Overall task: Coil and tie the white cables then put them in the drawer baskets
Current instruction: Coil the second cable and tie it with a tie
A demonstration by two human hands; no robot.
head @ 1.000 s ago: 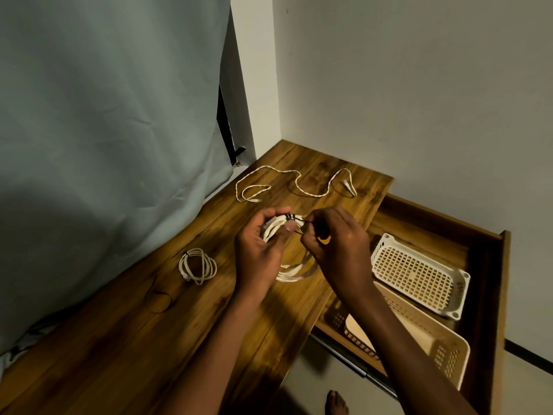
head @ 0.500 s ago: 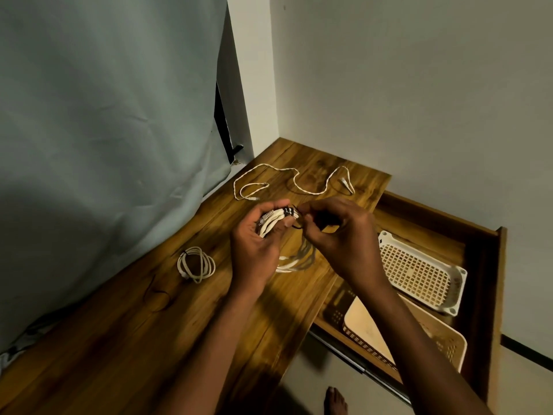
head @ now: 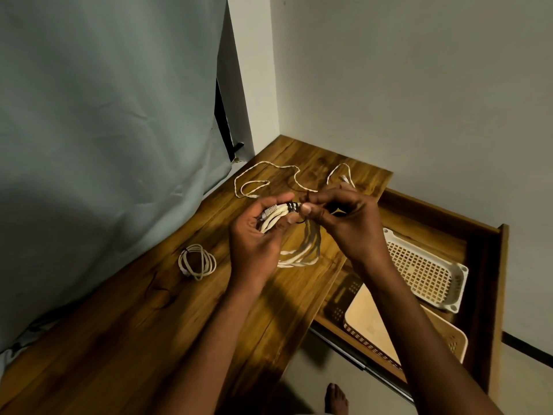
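step: tying the coil in hand; judged from the dark band already wound round the bundle, the wrap looks close to finished but not yet secured.
left hand (head: pixel 254 238): fingers curled round the gathered strands of the coiled cable (head: pixel 294 256), thumb pressing them flat near the band.
right hand (head: pixel 344 223): thumb and forefinger pinch the dark tie (head: pixel 294 206) just beside the left thumb; the other fingers are curled in.
coiled cable: held above the desk (head: pixel 149 339), its lower loops hanging between the two wrists, apart from the wood as far as one can tell.
tied coil (head: pixel 197 262): lies on the desk left of the hands, already bound, not yet in a basket.
loose cable (head: pixel 281 170): stretched out at the far end of the desk, uncoiled.
drawer (head: pixel 484 250): open on the right, holding a white basket (head: pixel 425 271) and a tan basket (head: pixel 449 339) nearer the person; no cable shows in either.
next move: likely calls for fixing the tie's end so it holds, with the left grip kept firm so the loops do not spring apart, then carrying the bundle right to a basket.
remaining: two coils to stow, one cable to coil and tie.
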